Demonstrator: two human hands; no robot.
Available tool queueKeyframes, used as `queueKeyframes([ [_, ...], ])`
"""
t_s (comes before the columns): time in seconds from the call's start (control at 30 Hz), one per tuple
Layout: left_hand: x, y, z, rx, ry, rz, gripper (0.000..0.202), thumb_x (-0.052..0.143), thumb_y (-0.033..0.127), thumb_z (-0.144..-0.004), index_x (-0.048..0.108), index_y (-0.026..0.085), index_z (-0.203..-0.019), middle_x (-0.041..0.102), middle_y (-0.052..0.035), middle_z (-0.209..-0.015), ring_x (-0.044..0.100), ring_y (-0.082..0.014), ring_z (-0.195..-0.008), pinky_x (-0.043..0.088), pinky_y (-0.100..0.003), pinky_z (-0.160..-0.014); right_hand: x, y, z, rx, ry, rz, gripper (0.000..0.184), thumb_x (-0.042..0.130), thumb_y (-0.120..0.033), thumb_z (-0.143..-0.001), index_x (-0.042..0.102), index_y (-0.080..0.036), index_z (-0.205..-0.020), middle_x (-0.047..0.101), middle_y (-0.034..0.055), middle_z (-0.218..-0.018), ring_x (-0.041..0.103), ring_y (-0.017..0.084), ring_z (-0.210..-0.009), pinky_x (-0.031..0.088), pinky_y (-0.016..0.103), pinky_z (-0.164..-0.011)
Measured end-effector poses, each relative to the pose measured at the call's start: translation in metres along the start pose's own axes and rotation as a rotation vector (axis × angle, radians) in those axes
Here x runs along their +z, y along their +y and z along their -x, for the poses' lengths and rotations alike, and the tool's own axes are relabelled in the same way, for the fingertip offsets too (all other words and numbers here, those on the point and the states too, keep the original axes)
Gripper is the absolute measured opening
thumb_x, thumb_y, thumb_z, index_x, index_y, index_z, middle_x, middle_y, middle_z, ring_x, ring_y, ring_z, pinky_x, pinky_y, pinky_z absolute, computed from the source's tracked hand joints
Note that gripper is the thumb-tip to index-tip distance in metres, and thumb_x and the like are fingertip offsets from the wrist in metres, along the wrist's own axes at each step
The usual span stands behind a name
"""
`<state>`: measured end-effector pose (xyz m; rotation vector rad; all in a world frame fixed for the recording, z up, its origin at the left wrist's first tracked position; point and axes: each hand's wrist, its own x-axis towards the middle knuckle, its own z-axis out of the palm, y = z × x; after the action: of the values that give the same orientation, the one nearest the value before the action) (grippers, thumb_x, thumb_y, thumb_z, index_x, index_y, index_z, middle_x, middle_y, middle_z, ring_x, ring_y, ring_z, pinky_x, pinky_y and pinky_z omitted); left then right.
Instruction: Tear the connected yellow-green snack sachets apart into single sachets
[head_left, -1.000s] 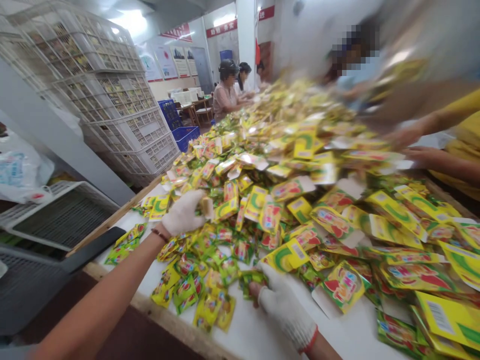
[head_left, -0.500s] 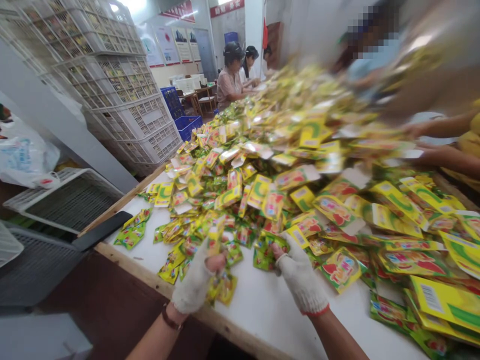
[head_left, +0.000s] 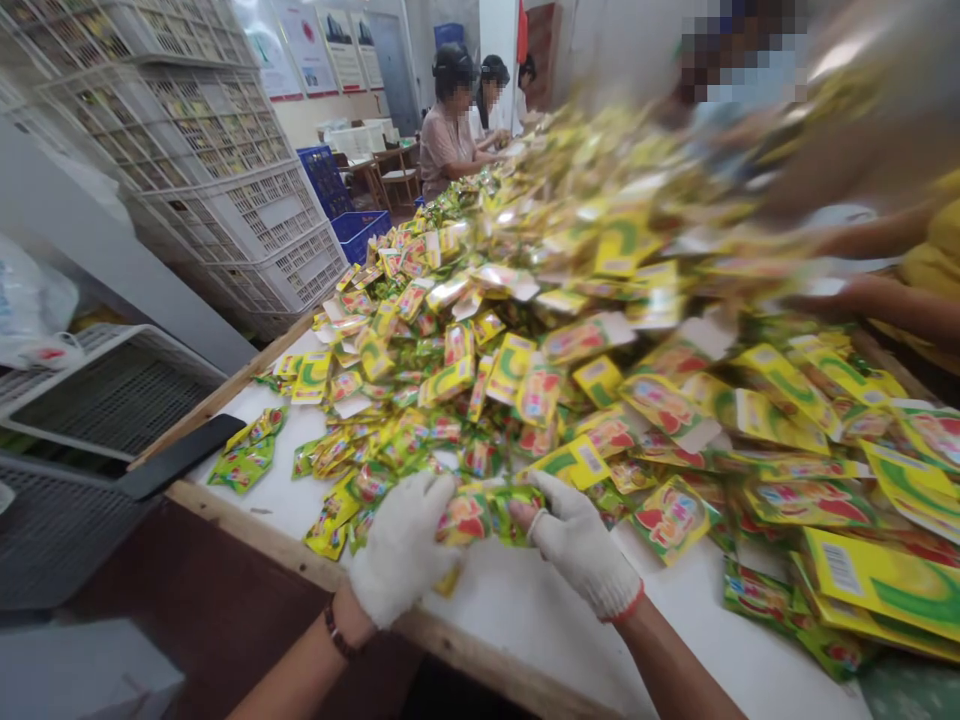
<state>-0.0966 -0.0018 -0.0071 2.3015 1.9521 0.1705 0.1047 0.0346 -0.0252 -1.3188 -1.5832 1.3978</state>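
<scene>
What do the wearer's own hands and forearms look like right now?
The left hand and right hand wear white knitted gloves; the right glove has a red-edged cuff and uncovered thumb tip. A dark beaded bracelet circles the left wrist. Both forearms are sleeveless.

- A tall stack of white crates [head_left: 217, 190] stands at the left.
- Nearer are a pale basket [head_left: 112, 395] and a plastic bag [head_left: 34, 300].
- A dark flat object [head_left: 184, 455] lies across the left edge of the table [head_left: 517, 600].
- Farther, there are blue crates [head_left: 322, 185].
- Posters [head_left: 307, 45] hang on the far wall [head_left: 304, 120].
</scene>
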Motion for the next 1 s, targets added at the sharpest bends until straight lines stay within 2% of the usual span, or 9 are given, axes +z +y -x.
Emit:
queueKeyframes([
  [0.1,0.001,-0.001,0.0,0.151,-0.028,-0.038,0.041,0.063,0.02,-0.068,0.055,0.022,-0.109,0.059,-0.007,-0.106,0.056,-0.0269,-0.099,0.047,-0.041,-0.085,-0.002,0.001,0.0,-0.006,-0.104,0.091,0.016,0.055,-0.03,-0.078,0.062,-0.018,-0.085,0.055,-0.0026,-0.07,0.051,0.014,-0.066,0.041,0.023,-0.06],
  [0.2,0.007,-0.001,0.001,0.239,0.017,-0.056,0.044,0.062,0.02,-0.069,0.055,0.021,-0.112,0.06,-0.0083,-0.109,0.056,-0.0283,-0.099,0.048,-0.044,-0.084,-0.001,-0.003,0.001,-0.014,-0.069,0.172,0.016,0.052,-0.03,-0.08,0.062,-0.018,-0.084,0.056,-0.0019,-0.071,0.052,0.015,-0.068,0.041,0.024,-0.062],
  [0.37,0.019,-0.003,0.004,0.203,0.114,0.034,0.049,0.063,0.021,-0.066,0.053,0.019,-0.114,0.059,-0.0107,-0.111,0.056,-0.0287,-0.102,0.049,-0.043,-0.086,0.01,-0.006,0.006,-0.006,0.096,0.203,0.02,0.049,-0.037,-0.083,0.059,-0.019,-0.088,0.062,0.0015,-0.078,0.055,0.018,-0.074,0.042,0.026,-0.067],
  [0.47,0.022,-0.002,0.007,0.176,0.104,0.07,0.048,0.061,0.019,-0.065,0.053,0.02,-0.112,0.058,-0.0098,-0.11,0.056,-0.0277,-0.102,0.05,-0.041,-0.087,0.016,-0.007,0.008,-0.018,0.105,0.249,0.018,0.051,-0.036,-0.083,0.058,-0.02,-0.086,0.06,0.0006,-0.072,0.054,0.018,-0.068,0.041,0.026,-0.063],
  [0.57,0.022,0.002,0.01,0.103,0.12,0.097,0.043,0.059,0.018,-0.066,0.054,0.02,-0.109,0.059,-0.0084,-0.104,0.057,-0.0261,-0.096,0.05,-0.039,-0.083,0.016,-0.009,0.01,-0.066,0.122,0.411,0.012,0.051,-0.029,-0.082,0.058,-0.021,-0.078,0.058,0.0005,-0.066,0.052,0.017,-0.064,0.04,0.026,-0.062],
  [0.63,0.022,0.003,0.01,0.07,0.142,0.094,0.041,0.06,0.018,-0.066,0.055,0.019,-0.107,0.059,-0.0085,-0.1,0.057,-0.0262,-0.094,0.051,-0.039,-0.081,0.013,-0.01,0.011,-0.122,0.088,0.471,0.013,0.048,-0.025,-0.083,0.058,-0.021,-0.075,0.059,0.0019,-0.069,0.053,0.017,-0.066,0.04,0.026,-0.063],
  [0.77,0.023,0.004,0.012,0.168,0.149,0.034,0.039,0.06,0.019,-0.069,0.056,0.019,-0.108,0.06,-0.0082,-0.1,0.056,-0.0262,-0.091,0.05,-0.039,-0.079,0.001,-0.007,0.015,-0.191,0.032,0.401,0.014,0.048,-0.021,-0.081,0.061,-0.02,-0.076,0.061,0.0046,-0.082,0.055,0.019,-0.077,0.042,0.028,-0.071],
  [0.9,0.027,0.007,0.016,0.27,0.201,0.045,0.045,0.058,0.016,-0.072,0.053,0.02,-0.117,0.06,-0.0092,-0.106,0.057,-0.026,-0.095,0.048,-0.041,-0.084,-0.006,-0.003,0.023,-0.075,0.081,0.332,0.019,0.053,-0.022,-0.076,0.05,-0.021,-0.057,0.049,-0.0007,-0.062,0.047,0.016,-0.065,0.037,0.026,-0.06],
  [1.0,0.03,0.005,0.017,0.303,0.203,0.078,0.048,0.061,0.02,-0.072,0.051,0.018,-0.119,0.06,-0.0109,-0.107,0.057,-0.0267,-0.096,0.048,-0.041,-0.084,-0.009,-0.004,0.028,-0.037,0.063,0.253,0.027,0.058,-0.026,-0.073,0.043,-0.02,-0.051,0.042,-0.0029,-0.058,0.043,0.014,-0.061,0.033,0.024,-0.055],
])
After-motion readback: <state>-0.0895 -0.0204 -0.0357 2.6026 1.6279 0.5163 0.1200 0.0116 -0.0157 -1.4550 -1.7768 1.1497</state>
